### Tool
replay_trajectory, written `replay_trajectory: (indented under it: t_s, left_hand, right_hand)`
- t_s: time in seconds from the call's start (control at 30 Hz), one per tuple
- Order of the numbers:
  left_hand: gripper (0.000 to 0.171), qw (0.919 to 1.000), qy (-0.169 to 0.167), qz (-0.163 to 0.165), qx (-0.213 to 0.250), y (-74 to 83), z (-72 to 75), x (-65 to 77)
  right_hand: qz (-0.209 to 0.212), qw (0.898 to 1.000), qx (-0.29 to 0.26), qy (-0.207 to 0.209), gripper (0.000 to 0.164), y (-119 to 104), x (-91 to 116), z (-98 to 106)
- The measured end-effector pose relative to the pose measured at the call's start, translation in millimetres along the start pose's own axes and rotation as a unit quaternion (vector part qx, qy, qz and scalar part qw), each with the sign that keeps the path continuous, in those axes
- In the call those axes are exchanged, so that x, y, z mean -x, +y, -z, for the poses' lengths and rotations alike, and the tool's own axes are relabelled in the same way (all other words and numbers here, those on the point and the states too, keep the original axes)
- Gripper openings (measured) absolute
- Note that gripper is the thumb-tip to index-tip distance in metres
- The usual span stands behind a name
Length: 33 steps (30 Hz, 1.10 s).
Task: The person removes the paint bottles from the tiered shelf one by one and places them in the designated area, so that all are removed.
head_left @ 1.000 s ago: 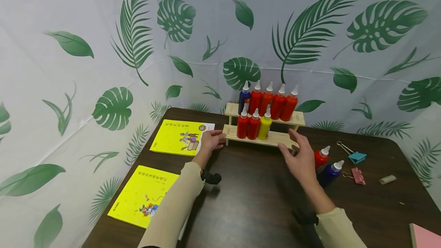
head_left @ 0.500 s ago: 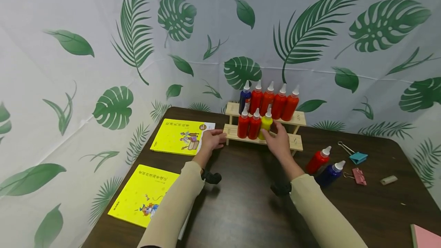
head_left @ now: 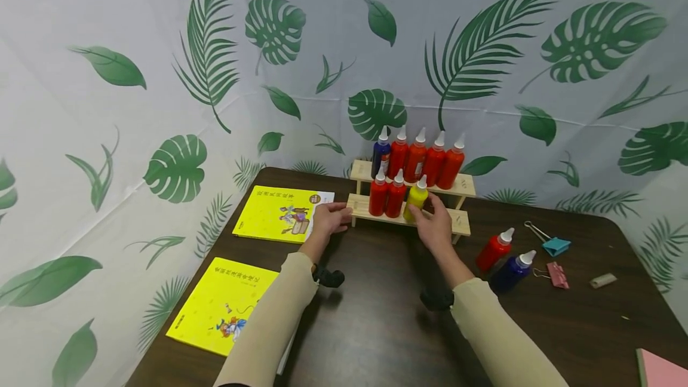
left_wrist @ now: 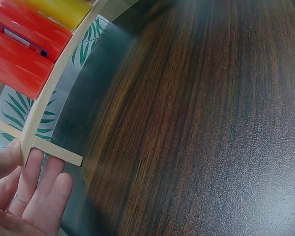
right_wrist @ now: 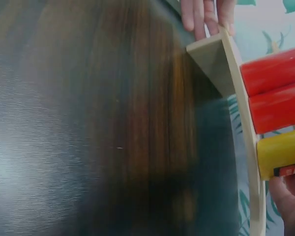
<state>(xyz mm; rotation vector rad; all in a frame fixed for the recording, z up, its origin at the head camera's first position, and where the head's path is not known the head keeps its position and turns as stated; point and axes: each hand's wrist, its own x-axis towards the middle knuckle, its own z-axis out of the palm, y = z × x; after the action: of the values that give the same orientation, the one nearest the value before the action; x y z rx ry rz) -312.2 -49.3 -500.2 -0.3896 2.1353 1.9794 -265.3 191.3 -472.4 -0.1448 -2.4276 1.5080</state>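
A two-tier wooden stand (head_left: 443, 216) carries upright squeeze bottles with white nozzle caps. On its lower step are two red bottles (head_left: 378, 197) and a yellow squeeze bottle (head_left: 417, 197), which leans slightly. My right hand (head_left: 438, 229) grips the yellow bottle from its right side; the right wrist view has the thumb against the bottle's lower end. At the stand's left end, my left hand (head_left: 328, 221) pinches the lower step, thumb on top and fingers beneath, as the left wrist view shows. The upper step holds a blue bottle (head_left: 380, 155) and several red ones (head_left: 417, 163).
Right of the stand are a loose red bottle (head_left: 494, 249) and a blue bottle (head_left: 513, 272). Beyond them lie a blue binder clip (head_left: 556, 247), a pink one (head_left: 558, 275) and a small pale block (head_left: 603, 280). Two yellow books (head_left: 269, 220) lie on the left.
My right hand has moved left from the stand's right end and taken hold of the yellow bottle. That bottle has shifted slightly right and tilted. My left hand stays at the stand.
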Motion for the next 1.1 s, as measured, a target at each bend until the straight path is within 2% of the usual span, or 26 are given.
replay_trajectory:
  t_s: [0.17,0.33,0.53,0.67,0.87,1.0,1.1]
  left_hand:
    - [0.033,1.0000,-0.003,-0.006,0.004,-1.6,0.6,-0.3]
    - [0.034,0.9999,-0.001,-0.011,0.008,-3.9,1.0,-1.9]
    - [0.034,1.0000,0.002,-0.009,0.005,-6.2,-0.3,-4.2]
    - [0.033,0.9999,0.005,-0.009,0.005,-6.8,-0.3,-4.3]
    - [0.033,0.9999,0.006,-0.012,0.004,-6.8,0.7,-3.6]
    - [0.033,1.0000,0.000,-0.008,0.003,-5.9,0.6,-2.9]
    - [0.034,1.0000,-0.005,-0.007,0.003,-4.6,-0.3,-2.6]
  right_hand:
    - [0.014,1.000,-0.016,-0.011,0.052,8.9,25.1,17.5]
    - [0.025,1.000,0.004,-0.018,0.049,25.7,66.0,50.0]
    - [-0.020,0.998,0.061,-0.001,0.047,43.3,120.7,97.3]
    - [-0.075,0.992,0.099,0.025,0.051,57.3,144.0,126.2]
    - [-0.168,0.975,0.110,0.096,0.061,79.0,155.4,156.0]
    - [-0.182,0.967,0.107,0.140,0.059,88.4,152.3,165.5]
    - [-0.181,0.965,0.116,0.153,0.057,92.1,148.5,168.4]
